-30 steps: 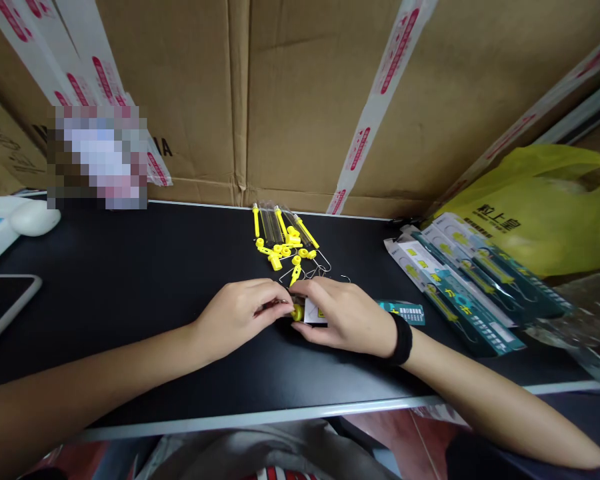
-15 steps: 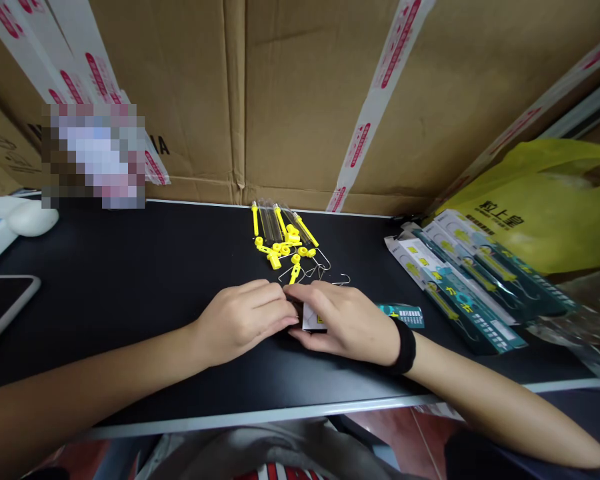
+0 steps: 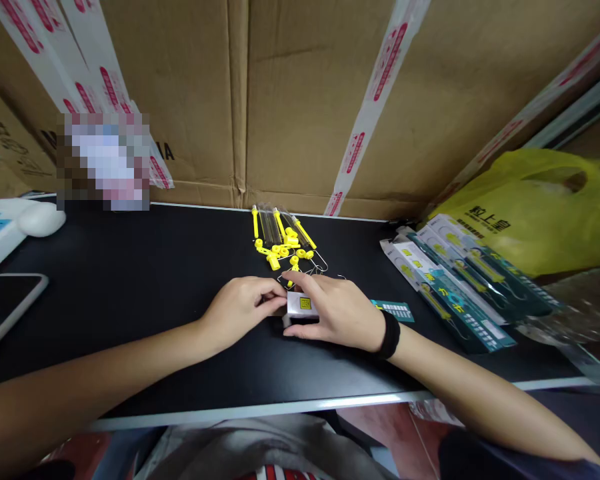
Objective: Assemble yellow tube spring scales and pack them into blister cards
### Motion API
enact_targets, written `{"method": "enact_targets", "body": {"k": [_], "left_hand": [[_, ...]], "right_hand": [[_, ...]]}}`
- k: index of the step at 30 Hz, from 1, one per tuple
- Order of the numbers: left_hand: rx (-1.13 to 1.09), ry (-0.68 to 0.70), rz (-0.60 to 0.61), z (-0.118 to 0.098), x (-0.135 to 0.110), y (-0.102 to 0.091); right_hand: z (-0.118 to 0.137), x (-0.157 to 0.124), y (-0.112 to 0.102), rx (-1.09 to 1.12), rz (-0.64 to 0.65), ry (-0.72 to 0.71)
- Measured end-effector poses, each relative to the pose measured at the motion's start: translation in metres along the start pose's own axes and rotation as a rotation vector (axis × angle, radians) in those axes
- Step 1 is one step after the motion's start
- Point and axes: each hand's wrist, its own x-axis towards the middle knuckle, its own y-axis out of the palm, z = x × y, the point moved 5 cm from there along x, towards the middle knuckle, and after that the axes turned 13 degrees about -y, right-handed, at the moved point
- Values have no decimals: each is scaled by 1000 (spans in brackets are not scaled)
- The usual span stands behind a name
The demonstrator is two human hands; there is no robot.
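Note:
A slim packaging box lies under my right hand (image 3: 347,312), whose thumb and fingers close round its sides. The white end of the box (image 3: 295,305), marked with a yellow square, sticks out between them, and its teal end shows behind the wrist. My left hand (image 3: 243,308) pinches at the white end with thumb and forefinger. Just beyond both hands lie small yellow plastic parts (image 3: 273,260) and bent wire hooks (image 3: 321,259). Clear tubes (image 3: 270,227) with yellow rods among them lie behind these.
Several teal and white packaged boxes (image 3: 447,293) are stacked at right, beside a yellow plastic bag (image 3: 545,207). A phone (image 3: 10,307) and a white device (image 3: 3,227) occupy the left side. Cardboard boxes (image 3: 300,100) wall off the back of the black table (image 3: 155,267).
My left fingers have drawn back slightly from the box, and more of its white end is exposed. My right forefinger has lifted and spread. The camera view has shifted a little.

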Motion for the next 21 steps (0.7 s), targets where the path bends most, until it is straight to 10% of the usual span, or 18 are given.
{"method": "enact_targets", "body": {"k": [5,21], "left_hand": [[26,-86,-6,20,12,-14],[47,0,-43,21,11,-16]], "right_hand": [[-18,-3,6,-37,151,38],[-23,-6,1,-81,-7,9]]}}
